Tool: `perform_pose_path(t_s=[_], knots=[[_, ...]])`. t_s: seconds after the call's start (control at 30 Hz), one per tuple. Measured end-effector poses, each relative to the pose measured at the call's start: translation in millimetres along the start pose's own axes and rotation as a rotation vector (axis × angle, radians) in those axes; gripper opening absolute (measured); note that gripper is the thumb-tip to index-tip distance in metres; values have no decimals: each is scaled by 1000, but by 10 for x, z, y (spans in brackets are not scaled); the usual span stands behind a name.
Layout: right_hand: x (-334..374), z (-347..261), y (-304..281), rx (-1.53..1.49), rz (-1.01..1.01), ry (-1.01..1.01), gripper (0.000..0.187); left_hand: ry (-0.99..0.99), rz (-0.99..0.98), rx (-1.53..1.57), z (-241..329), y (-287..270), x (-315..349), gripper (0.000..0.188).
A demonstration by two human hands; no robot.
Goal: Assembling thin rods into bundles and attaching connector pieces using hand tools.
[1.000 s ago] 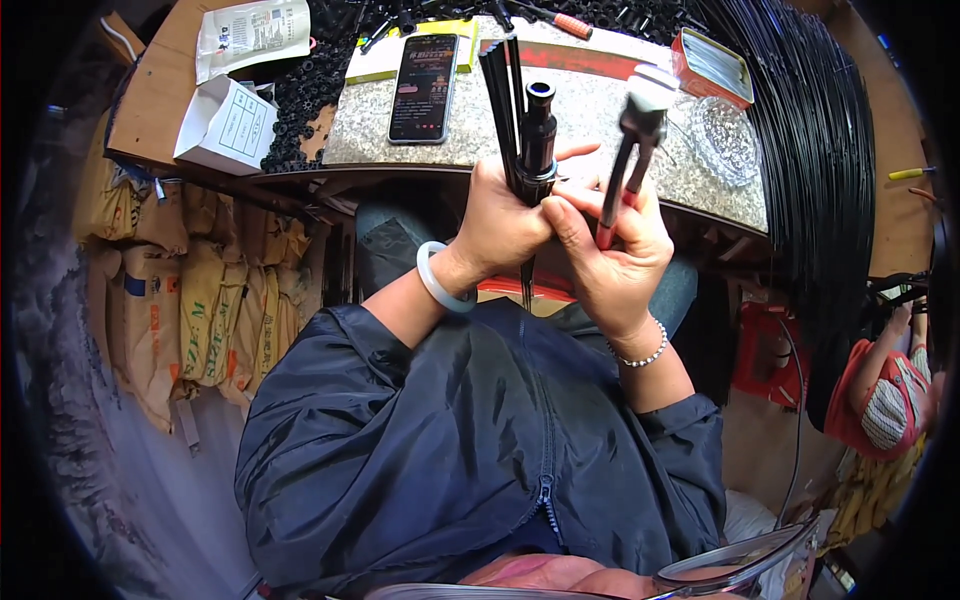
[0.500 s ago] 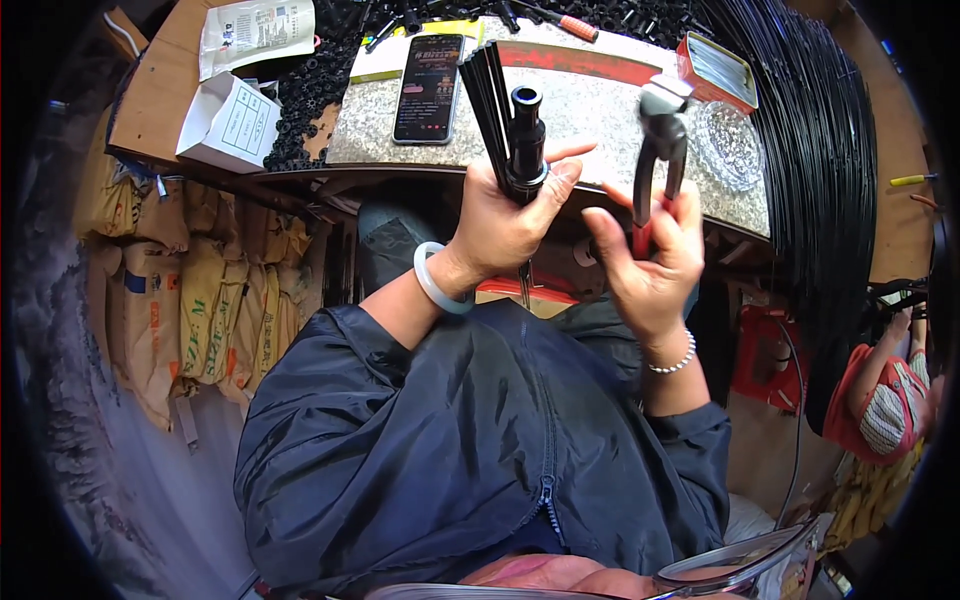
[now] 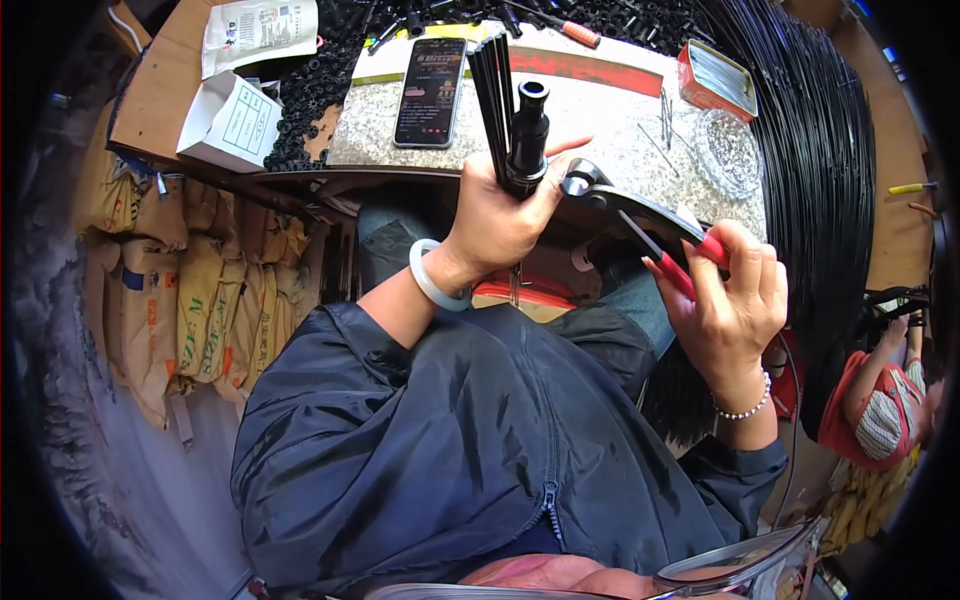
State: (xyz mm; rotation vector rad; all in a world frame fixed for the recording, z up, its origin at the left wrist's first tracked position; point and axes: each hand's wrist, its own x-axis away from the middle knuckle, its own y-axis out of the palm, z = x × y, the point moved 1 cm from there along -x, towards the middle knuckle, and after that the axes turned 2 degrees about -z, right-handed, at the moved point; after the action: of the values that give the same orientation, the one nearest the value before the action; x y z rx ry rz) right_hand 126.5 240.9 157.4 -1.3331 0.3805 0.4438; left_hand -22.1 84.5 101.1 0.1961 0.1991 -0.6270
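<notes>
My left hand (image 3: pixel 497 215) is closed around a black tubular part (image 3: pixel 528 135) with a ringed collar, its open end facing up. A bundle of thin black rods (image 3: pixel 488 100) leans up and left beside the tube in the same grip. My right hand (image 3: pixel 738 300) grips end-cutting pincers (image 3: pixel 640 207) by their red handles, which are spread apart. The metal head of the pincers points left, close to the collar of the tube and my left thumb; whether it touches cannot be told.
Behind my hands lies a speckled stone slab (image 3: pixel 620 120) with a phone (image 3: pixel 430 95), thin wires (image 3: pixel 662 125), a red tin (image 3: pixel 715 80) and a glass dish (image 3: pixel 728 150). Long black rods (image 3: pixel 815 140) hang at the right. A white box (image 3: pixel 232 122) and small black parts (image 3: pixel 300 105) sit left.
My right hand has moved right and down. The pincers have turned from upright to pointing left, their head now by the tube. My left hand has barely moved.
</notes>
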Motion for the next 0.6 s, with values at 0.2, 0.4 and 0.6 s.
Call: perform_pose_path(t_s=[0.2, 0.4, 0.6], knots=[[18, -25, -18, -38, 17, -68, 23, 78, -86, -32, -31, -29, -9, 28], [72, 0, -37, -462, -237, -38, 25, 29, -108, 29, -3, -43, 49, 27], [284, -153, 175, -2254, -1378, 637, 38, 97, -139, -15, -5, 4, 69, 23]])
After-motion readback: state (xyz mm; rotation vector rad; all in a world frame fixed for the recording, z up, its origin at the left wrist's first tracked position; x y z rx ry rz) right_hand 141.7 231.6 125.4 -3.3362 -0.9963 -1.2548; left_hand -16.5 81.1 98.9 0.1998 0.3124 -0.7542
